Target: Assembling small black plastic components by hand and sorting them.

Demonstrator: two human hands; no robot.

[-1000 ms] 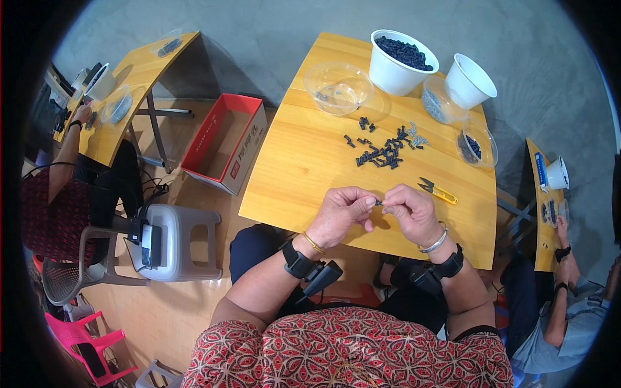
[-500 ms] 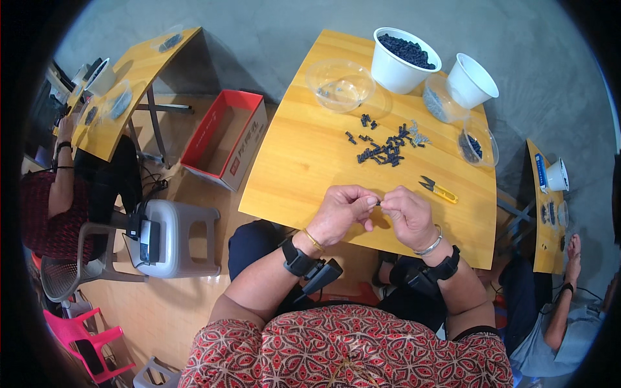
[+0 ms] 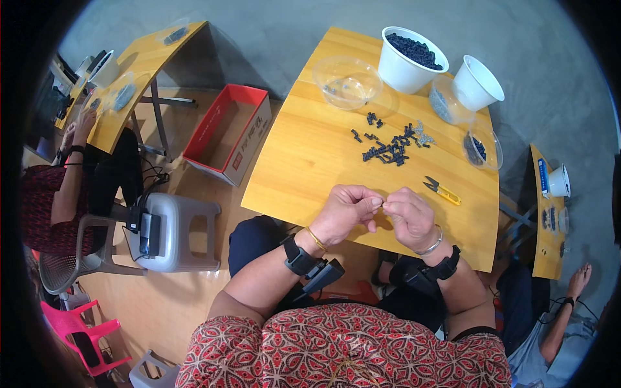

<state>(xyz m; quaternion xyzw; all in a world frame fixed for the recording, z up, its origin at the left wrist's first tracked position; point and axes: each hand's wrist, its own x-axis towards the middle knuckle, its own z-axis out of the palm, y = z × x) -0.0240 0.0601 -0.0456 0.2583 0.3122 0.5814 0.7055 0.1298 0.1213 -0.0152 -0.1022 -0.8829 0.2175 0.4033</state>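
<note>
Over the front part of the wooden table [image 3: 291, 187], my left hand [image 3: 349, 210] and my right hand [image 3: 412, 216] meet fingertip to fingertip. Both are closed in a pinch on a small black part [image 3: 383, 202], mostly hidden by the fingers. Beyond them lies a loose pile of small black parts [image 3: 391, 152], several of them set a little apart. Small pale grey pieces [image 3: 424, 136] lie at the pile's right edge. Yellow-handled thread snips [image 3: 446, 193] rest to the right of my right hand, blades pointing up and left.
At the back stand a white tub [image 3: 407, 68] full of black parts, another white tub [image 3: 477, 84] and a clear bowl [image 3: 346, 84] with few pieces. Two clear containers line the right edge. A red-rimmed box [image 3: 226, 132] sits on the floor left. People work at side tables.
My hands stay pinched together, with the fingertips shifted slightly and less of the black part showing. The view has moved a little. At the right, another person's hand has dropped lower.
</note>
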